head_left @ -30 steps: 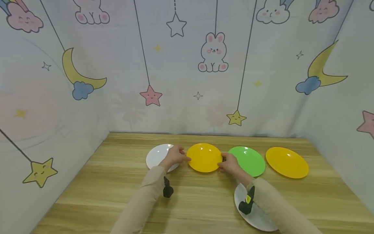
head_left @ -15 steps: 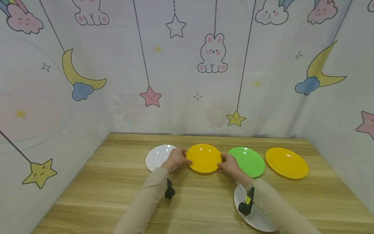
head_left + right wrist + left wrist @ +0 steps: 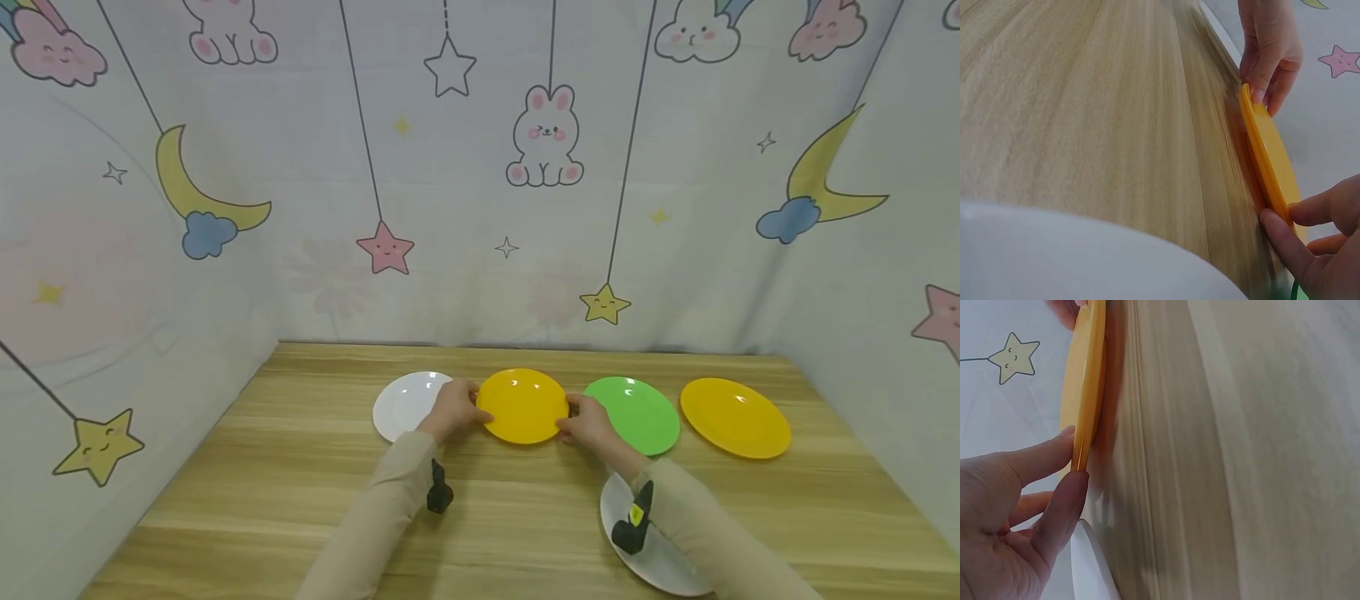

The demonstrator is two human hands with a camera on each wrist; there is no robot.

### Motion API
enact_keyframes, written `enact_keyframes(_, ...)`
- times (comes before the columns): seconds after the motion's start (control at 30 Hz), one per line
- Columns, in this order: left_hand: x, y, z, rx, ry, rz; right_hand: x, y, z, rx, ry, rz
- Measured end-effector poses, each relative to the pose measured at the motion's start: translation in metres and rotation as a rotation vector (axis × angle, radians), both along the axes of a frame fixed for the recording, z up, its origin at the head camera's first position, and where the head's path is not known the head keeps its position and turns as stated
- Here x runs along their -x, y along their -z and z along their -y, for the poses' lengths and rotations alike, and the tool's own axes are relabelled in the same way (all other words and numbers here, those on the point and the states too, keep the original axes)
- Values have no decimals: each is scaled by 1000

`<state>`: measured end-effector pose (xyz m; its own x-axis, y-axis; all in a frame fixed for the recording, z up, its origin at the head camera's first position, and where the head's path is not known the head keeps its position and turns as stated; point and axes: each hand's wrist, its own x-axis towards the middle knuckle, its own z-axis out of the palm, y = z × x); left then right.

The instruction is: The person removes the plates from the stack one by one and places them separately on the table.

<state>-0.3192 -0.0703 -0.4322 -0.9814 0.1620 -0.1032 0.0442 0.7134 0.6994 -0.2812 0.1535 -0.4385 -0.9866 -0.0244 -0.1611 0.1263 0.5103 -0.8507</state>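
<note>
While the yellow plate [image 3: 522,406] sits just off the wooden surface [image 3: 300,483] (between white and green plates), the left hand [image 3: 452,410] and right hand [image 3: 588,422] pinch its opposite rims.

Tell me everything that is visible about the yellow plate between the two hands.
The yellow plate is round, shallow and glossy, seemingly plastic, with a thin raised rim. It sits second from the left in a row on the wooden table, between a white plate and a green plate. The left hand pinches its left edge and the right hand its right edge. It looks lifted slightly off the wood.
</note>
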Motion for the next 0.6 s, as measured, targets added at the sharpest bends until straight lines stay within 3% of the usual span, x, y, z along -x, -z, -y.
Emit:
enact_keyframes(0.23,1,-1,0,-22,-1,-3,0,1,0,-2,0,-7)
enact_keyframes(0.43,1,-4,2,-106,17,19,-2,-1,1,8,7,1)
enact_keyframes(0.6,2,-4,4,-194,-6,40,-3,-3,2,20,8,11)
